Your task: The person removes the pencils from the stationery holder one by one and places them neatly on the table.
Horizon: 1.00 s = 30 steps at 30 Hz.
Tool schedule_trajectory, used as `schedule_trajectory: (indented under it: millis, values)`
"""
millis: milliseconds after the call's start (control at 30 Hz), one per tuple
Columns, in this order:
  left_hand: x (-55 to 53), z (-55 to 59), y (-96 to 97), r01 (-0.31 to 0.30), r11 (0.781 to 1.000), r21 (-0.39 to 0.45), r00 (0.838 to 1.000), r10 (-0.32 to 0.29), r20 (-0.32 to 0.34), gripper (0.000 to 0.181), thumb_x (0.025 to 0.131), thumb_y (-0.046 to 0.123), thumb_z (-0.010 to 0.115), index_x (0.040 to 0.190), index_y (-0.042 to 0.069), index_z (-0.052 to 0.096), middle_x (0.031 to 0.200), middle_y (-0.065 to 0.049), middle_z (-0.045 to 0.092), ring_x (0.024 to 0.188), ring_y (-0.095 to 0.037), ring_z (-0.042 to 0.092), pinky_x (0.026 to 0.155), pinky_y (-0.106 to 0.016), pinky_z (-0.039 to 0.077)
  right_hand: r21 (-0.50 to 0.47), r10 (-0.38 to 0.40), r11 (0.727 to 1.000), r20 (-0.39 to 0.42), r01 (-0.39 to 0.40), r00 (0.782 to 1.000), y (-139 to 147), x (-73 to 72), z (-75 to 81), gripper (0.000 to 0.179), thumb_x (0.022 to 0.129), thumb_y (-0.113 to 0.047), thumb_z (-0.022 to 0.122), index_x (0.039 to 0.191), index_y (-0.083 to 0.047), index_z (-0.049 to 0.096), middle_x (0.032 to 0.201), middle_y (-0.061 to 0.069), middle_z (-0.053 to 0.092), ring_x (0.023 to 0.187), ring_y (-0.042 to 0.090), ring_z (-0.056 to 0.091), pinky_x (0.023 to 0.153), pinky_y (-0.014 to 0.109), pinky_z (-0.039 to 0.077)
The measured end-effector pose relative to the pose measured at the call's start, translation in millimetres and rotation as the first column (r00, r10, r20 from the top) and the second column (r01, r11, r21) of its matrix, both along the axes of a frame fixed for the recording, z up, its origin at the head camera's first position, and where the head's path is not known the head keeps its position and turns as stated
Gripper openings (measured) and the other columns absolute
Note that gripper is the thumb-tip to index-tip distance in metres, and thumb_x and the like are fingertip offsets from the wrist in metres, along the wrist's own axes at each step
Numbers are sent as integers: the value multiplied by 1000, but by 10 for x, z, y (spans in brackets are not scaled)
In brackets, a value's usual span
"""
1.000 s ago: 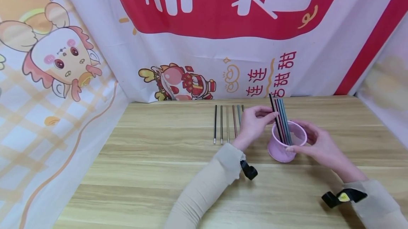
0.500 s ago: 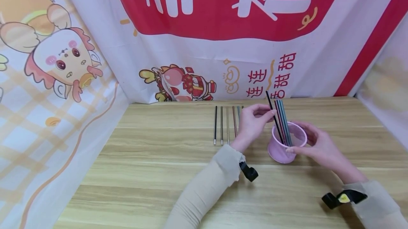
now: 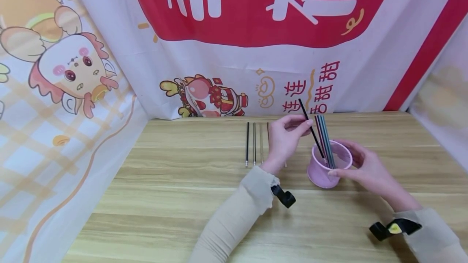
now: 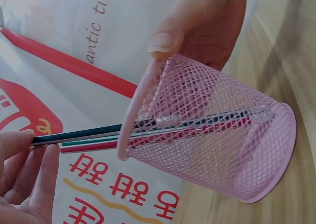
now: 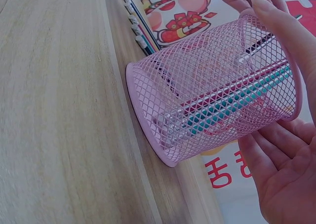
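My left hand [image 3: 285, 141] pinches a black pencil [image 3: 303, 107] between thumb and fingers near its upper end. The pencil leans left, and its eraser end [image 4: 169, 121] is inside the mouth of a pink mesh pencil cup [image 3: 322, 177], well above the bottom. My right hand [image 3: 369, 169] grips the cup by its rim, thumb on the near side and fingers round the far side. Several other pencils [image 3: 324, 133], dark red and teal, stand together in the cup, their eraser ends at the bottom in the right wrist view.
Left of the cup, several pencils [image 3: 247, 145] lie in a row on the wooden table [image 3: 164, 198], eraser ends toward me. My left hand hides some of them. A printed cloth [image 3: 226, 59] hangs behind the table's back edge, and another [image 3: 66, 133] along the left.
My left hand has moved up and to the left with the black pencil, which now leans away from the other pencils. The cup and right hand have stayed put.
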State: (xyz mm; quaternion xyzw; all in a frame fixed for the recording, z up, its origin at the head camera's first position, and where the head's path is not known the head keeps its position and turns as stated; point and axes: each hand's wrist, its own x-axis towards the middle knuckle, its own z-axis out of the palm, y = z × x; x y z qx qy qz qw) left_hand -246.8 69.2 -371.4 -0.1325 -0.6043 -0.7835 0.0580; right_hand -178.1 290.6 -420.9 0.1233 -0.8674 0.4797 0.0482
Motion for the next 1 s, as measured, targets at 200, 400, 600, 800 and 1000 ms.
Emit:
schedule_trajectory:
  millis: [200, 400, 600, 800, 1000]
  values:
    - [-17, 58, -56, -4, 997, 82, 1000, 6, -16, 18, 88, -1, 78, 104, -6, 72, 93, -9, 74, 77, -19, 73, 75, -36, 63, -4, 5, 1000, 3, -5, 1000, 8, 2, -17, 79, 83, -19, 88, 149, -8, 47, 140, 17, 55, 118, 0, 51, 92, 4, 40]
    - [-8, 150, -124, -13, 992, 128, 1000, 14, -5, 19, 88, -1, 78, 105, -7, 71, 94, -10, 74, 78, -20, 72, 75, -38, 63, 13, -10, 1000, 26, 9, 1000, 19, 4, -19, 79, 84, -23, 87, 150, -9, 46, 141, 16, 54, 120, 6, 50, 91, 3, 39]
    - [-6, 187, -195, -20, 991, 134, 1000, 23, -18, 19, 88, -2, 77, 105, -7, 70, 94, -11, 73, 79, -21, 72, 75, -37, 63, 8, -7, 1000, 13, 7, 1000, 20, 4, -26, 79, 83, -21, 88, 149, -8, 47, 140, 16, 55, 118, 2, 50, 91, 3, 39]
    - [-17, 181, -324, -25, 994, 104, 999, 29, -33, 20, 90, 1, 77, 107, -7, 69, 97, -11, 73, 77, -20, 71, 76, -37, 63, 4, -7, 1000, 6, 7, 1000, 15, 7, -22, 79, 83, -21, 88, 149, -8, 47, 139, 16, 56, 117, 2, 50, 91, 3, 40]
    - [-60, 161, -474, -67, 997, 48, 996, 70, -58, 23, 90, 4, 78, 108, -7, 70, 100, -10, 74, 79, -22, 72, 76, -37, 63, 9, -15, 1000, 18, 15, 1000, 10, -2, -13, 79, 83, -23, 88, 149, -8, 47, 140, 16, 55, 118, 5, 51, 91, 3, 41]
